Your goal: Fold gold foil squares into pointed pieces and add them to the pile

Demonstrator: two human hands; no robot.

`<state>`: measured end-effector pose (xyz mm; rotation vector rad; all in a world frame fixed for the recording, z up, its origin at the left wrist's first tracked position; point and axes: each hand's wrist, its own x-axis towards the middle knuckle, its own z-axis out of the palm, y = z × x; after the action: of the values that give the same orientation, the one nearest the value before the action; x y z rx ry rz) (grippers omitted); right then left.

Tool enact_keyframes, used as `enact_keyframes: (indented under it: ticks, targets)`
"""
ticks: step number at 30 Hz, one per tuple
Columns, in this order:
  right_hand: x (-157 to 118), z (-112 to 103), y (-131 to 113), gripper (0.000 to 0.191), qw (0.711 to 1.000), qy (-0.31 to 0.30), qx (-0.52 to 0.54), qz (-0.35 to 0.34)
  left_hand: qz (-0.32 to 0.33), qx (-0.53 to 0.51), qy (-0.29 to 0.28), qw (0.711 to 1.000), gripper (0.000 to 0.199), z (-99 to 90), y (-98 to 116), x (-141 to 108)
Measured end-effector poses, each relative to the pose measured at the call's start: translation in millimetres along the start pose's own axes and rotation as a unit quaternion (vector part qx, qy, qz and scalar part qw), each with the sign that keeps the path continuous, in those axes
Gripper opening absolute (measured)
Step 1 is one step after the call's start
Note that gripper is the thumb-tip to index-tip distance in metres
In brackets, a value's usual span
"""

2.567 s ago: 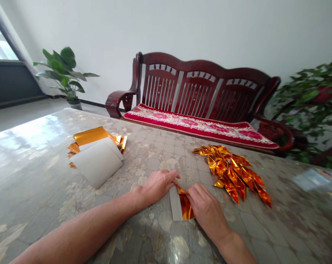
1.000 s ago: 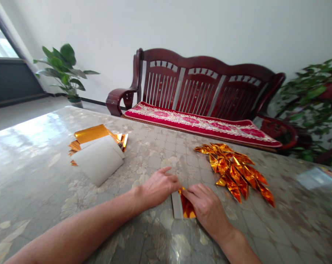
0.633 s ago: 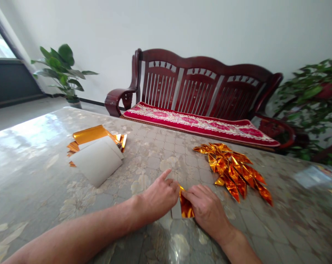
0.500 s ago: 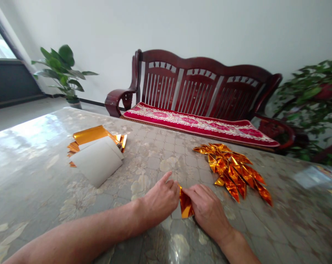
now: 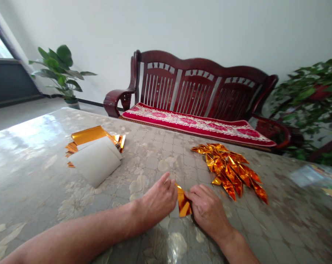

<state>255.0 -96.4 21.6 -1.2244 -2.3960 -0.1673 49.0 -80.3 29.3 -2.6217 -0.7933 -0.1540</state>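
A sheet of gold foil paper (image 5: 184, 204), partly folded so a strip of its pale back shows, lies on the table between my hands. My left hand (image 5: 162, 196) presses on its left side, fingers curled and one finger raised. On the right edge, my right hand (image 5: 207, 205) grips the foil with its fingers bent together. Folded pointed gold foil pieces (image 5: 232, 168) lie in a heap beyond my right hand. A stack of foil sheets (image 5: 95, 159), the top ones white side up, sits at the left.
The patterned table (image 5: 146, 146) reaches toward a dark red wooden bench (image 5: 193, 88) with a red cushion cover. Clear plastic packaging (image 5: 310, 176) lies at the right. Potted plants (image 5: 58, 68) stand on both sides beyond the table.
My right hand's fingertips have shifted slightly on the foil, and more of its gold surface shows. The whole view has moved a little; my left hand keeps its pose.
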Motion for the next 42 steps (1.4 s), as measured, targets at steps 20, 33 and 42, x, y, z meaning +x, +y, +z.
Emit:
enact_keyframes:
  ticks: [20,33,42]
  targets:
    - [2,5,3,0.027,0.999,-0.025,0.011,-0.020,-0.042,-0.058,0.018,0.997,0.026,14.5,-4,0]
    - [10,-1,-8,0.009,0.994,-0.017,0.103,-0.042,0.059,-0.222,-0.018,0.973,0.044,11.5,-69,0]
    - [15,5,-9,0.010,0.992,0.003,0.113,-0.063,0.051,-0.299,-0.104,0.947,0.031,-37.8,-72,-15]
